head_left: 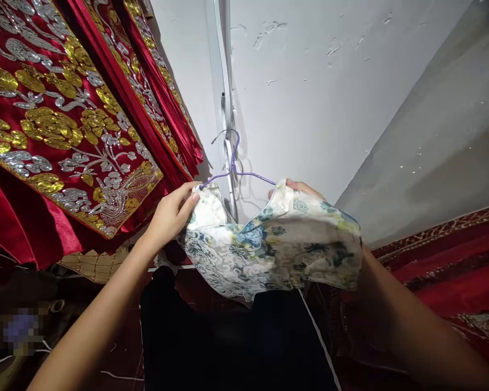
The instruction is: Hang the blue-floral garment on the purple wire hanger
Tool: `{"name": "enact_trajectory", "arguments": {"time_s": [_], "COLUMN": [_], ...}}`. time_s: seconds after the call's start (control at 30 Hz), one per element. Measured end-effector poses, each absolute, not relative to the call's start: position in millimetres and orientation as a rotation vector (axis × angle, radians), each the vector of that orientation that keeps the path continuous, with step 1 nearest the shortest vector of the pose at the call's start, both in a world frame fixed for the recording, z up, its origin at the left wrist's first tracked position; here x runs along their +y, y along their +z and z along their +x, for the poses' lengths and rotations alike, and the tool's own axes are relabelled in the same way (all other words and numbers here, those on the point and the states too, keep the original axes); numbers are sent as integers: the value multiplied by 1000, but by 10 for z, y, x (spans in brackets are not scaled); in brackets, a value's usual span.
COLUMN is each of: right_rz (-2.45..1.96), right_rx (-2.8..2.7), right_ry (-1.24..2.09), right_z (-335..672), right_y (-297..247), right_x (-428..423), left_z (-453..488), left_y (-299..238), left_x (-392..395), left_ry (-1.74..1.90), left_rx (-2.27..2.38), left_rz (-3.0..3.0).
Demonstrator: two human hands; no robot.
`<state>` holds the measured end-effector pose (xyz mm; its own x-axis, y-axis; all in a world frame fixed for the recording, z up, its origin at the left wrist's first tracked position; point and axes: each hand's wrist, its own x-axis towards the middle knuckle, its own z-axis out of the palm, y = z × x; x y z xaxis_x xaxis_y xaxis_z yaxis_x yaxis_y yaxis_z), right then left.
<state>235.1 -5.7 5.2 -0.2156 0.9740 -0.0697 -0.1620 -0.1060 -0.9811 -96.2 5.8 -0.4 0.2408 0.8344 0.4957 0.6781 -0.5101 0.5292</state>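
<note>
A white garment [244, 255] with a blue, green and yellow floral pattern hangs on a purple wire hanger [233, 157] in front of me. The hanger's hook stands above its neckline. My left hand [173, 212] pinches the garment's left shoulder near the hanger's end, thumb on top. On the other shoulder, my right hand [303, 189] grips the cloth, its fingers partly hidden behind the fabric. The garment's right side spreads over my right forearm.
Red satin clothes [106, 125] with gold and silver sequin flowers hang at the left. A white wall [301, 87] with a vertical metal strip [224, 65] stands ahead. Red patterned fabric [444, 260] lies at the right, and white cords [122, 376] at lower left.
</note>
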Motion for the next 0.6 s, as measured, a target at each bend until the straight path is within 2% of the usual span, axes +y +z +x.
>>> {"name": "enact_trajectory", "arguments": {"time_s": [0.07,0.13,0.33,0.6], "right_rz": [-932,-874,-1219,-1134], "right_rx": [-1071,-1007,-1090,-1010], "right_ry": [1796,1819,1561,1123], "right_z": [2234,2295,2787,2693], "right_y": [21,-50,-264,-20], "right_x": [25,60,-137,-382], "left_z": [-959,-1015,-1104,-783], "left_y": [-17,-41,-96,-40], "left_x": [72,82,94,-111], "left_ry": [1127,1159,1134,1689], "left_rx": [1512,1611,1849,1501], "left_rz": [2319,2303,2355,2467]}}
